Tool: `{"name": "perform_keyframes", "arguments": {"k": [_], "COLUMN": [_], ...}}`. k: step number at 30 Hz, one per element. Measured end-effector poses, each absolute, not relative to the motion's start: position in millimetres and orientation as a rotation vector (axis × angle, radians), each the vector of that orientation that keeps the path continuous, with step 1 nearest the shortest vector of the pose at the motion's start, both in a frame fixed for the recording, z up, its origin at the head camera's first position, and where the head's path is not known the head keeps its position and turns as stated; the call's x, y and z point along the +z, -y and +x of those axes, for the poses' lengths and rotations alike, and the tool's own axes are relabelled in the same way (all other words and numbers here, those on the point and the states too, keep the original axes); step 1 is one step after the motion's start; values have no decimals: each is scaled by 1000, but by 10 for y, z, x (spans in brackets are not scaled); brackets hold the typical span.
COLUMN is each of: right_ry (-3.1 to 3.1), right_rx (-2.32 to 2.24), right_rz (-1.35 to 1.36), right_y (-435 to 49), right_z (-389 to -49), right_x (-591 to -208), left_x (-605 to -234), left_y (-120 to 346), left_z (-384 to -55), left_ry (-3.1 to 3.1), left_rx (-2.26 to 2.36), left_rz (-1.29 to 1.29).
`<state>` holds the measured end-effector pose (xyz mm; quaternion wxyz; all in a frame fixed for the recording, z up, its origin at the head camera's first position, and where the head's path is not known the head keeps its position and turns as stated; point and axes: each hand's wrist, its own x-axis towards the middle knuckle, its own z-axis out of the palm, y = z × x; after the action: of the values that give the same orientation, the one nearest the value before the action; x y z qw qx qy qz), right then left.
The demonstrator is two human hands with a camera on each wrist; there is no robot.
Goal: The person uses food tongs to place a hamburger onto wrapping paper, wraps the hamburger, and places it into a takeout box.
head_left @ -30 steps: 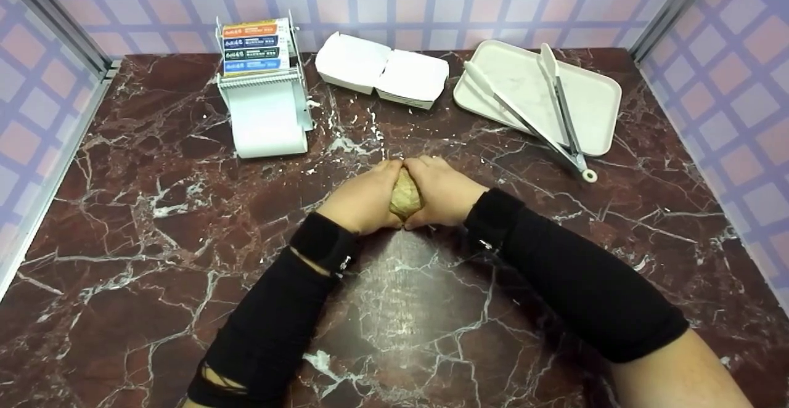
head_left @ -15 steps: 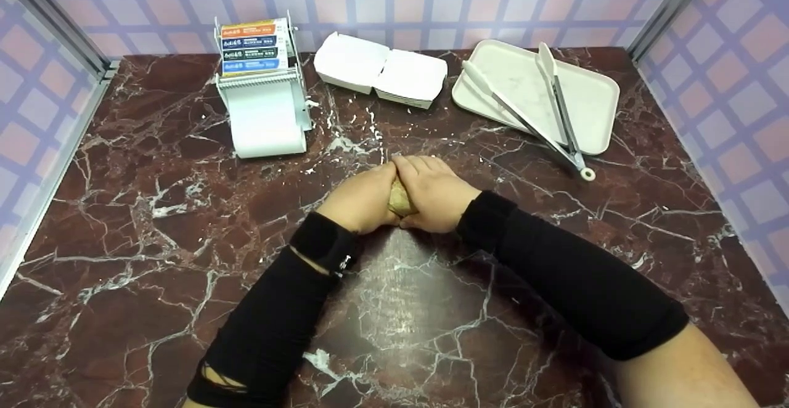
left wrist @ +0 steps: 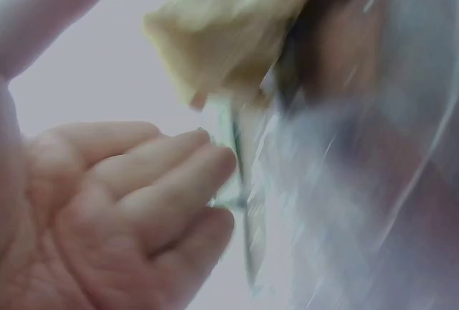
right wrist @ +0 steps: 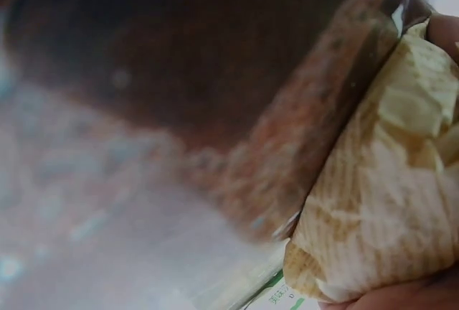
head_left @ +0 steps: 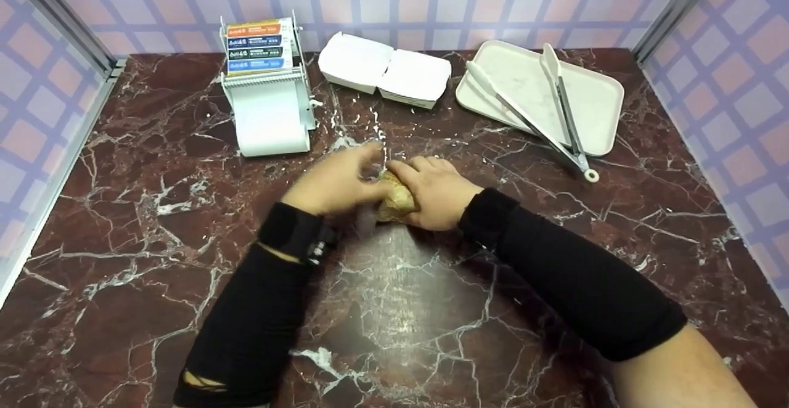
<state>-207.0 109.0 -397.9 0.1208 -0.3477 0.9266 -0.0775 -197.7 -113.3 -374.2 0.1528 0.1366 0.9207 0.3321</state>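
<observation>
A bundle wrapped in tan printed paper (head_left: 397,199), roundish and small, is held at the middle of the dark marbled table. Its folded, creased paper (right wrist: 380,202) fills the right side of the right wrist view; what is inside is hidden. My right hand (head_left: 442,193) grips the bundle from the right, fingers curled over its far side and thumb at the near side. To the left, my left hand (head_left: 333,180) has its fingers spread apart from the bundle, with the thumb close to its edge. In the left wrist view the left fingers (left wrist: 172,188) lie loosely bent below the bundle (left wrist: 229,23).
Behind, an unfolded white paper box (head_left: 385,69) stands near the back wall. At back left is a dispenser (head_left: 271,93) with a white roll and several coloured printed labels. Tongs (head_left: 570,130) lie across a cream tray (head_left: 607,109) at back right. White crumbs dot the table.
Both hands were cupped around the bundle. My left hand has let go and moved left, its fingers opening. The bundle has shifted slightly left while the right hand keeps hold.
</observation>
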Motion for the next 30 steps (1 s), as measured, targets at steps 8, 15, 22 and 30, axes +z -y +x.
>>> {"name": "perform_keyframes", "arguments": {"k": [8, 15, 22, 30], "right_ry": [-2697, -2718, -2724, -2724], "right_rx": [-223, -227, -227, -228], "right_rz": [-987, -955, -936, -931], "right_y": [-1098, -1220, -1288, -1295], "right_z": [-2074, -2124, -2159, -2158], "right_x": [-3965, -3972, -3982, -3983], "left_x": [-3601, -3827, -3970, -4000], "left_y": [1786, 2300, 2488, 2480], "left_z": [-2096, -2176, -2295, -2388], "left_ry": [-2979, -2890, -2735, -2724], "left_rx": [1325, 1359, 1505, 1610], "left_rz": [-323, -720, -735, -781]}}
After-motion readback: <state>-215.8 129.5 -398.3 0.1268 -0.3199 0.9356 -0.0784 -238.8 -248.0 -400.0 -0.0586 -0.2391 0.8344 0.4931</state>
